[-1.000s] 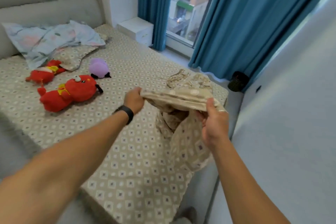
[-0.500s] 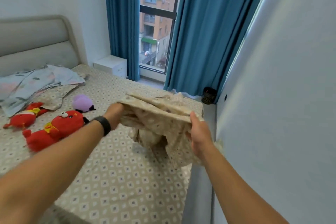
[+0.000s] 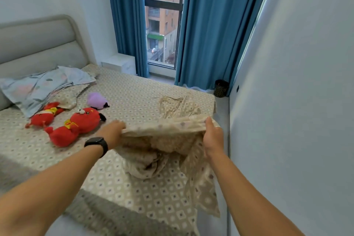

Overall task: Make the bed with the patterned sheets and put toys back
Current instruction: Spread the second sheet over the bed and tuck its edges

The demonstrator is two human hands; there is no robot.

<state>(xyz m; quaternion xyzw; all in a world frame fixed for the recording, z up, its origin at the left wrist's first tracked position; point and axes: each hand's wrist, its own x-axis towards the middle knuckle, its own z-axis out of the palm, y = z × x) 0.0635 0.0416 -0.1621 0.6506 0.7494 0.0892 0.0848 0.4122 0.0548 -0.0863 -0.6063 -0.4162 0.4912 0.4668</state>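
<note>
A beige patterned cloth (image 3: 164, 140) hangs bunched above the bed's right side, stretched between both hands. My left hand (image 3: 113, 133) grips its left edge; my right hand (image 3: 212, 138) grips its right edge. The bed (image 3: 134, 94) is covered by a matching patterned sheet. Two red plush toys (image 3: 76, 125) (image 3: 44, 115) and a purple plush (image 3: 96, 100) lie on the bed's left half. A pale floral pillowcase (image 3: 38, 88) lies crumpled by the grey headboard (image 3: 38, 44).
A white wall (image 3: 297, 101) stands close on the right, leaving a narrow gap beside the bed. Blue curtains (image 3: 206, 34) frame a window. A white nightstand (image 3: 120, 63) and a dark bin (image 3: 221, 88) sit near the window.
My view rose from the bed to the window. Both hands spread apart and stretched the cloth wider, more of it hanging over the bed's right edge.
</note>
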